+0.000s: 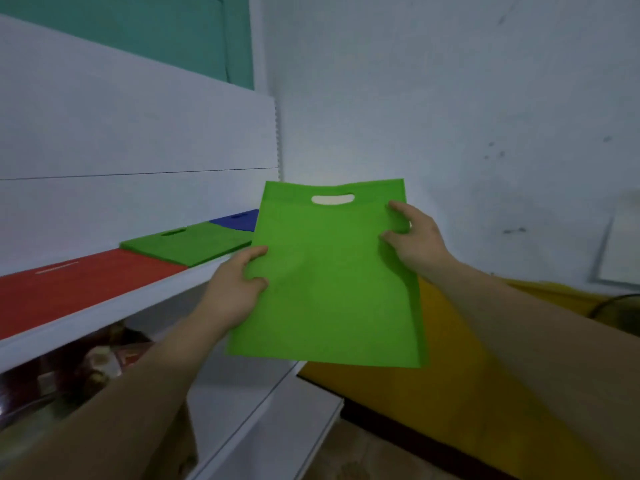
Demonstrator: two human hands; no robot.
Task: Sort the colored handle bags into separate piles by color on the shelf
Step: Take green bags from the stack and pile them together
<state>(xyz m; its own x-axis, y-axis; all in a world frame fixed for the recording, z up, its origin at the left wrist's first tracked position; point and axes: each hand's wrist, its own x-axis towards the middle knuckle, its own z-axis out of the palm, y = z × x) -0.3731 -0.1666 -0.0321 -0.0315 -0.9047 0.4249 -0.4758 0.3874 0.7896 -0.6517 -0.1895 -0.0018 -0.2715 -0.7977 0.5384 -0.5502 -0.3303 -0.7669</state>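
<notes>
A flat green bag point(329, 278) is held up in the air by both hands, just off the right end of the white shelf point(104, 317) and in front of a pale wall point(450, 98). It is a plain bright green rectangle of matte, cloth-like material, smooth and uncreased, with a darker folded band across its top edge and one oval slot cut through that band as a handle; the pale wall shows through the slot. The bag stands handle-up and leans slightly, its lower edge toward the person. The left hand point(239, 289) grips the bag's left edge about halfway down, fingers curled onto the front face. The right hand point(415, 237) pinches the right edge nearer the top, just below the band, fingertips pressed on the front. On the shelf lie three flat stacks in a row: a red pile point(79, 285) nearest, a green pile point(187, 244) touching it beyond, and a blue pile point(239, 220) farthest, partly hidden behind the held bag. Below the bag's lower right corner spreads a broad yellow sheet point(433, 393).
</notes>
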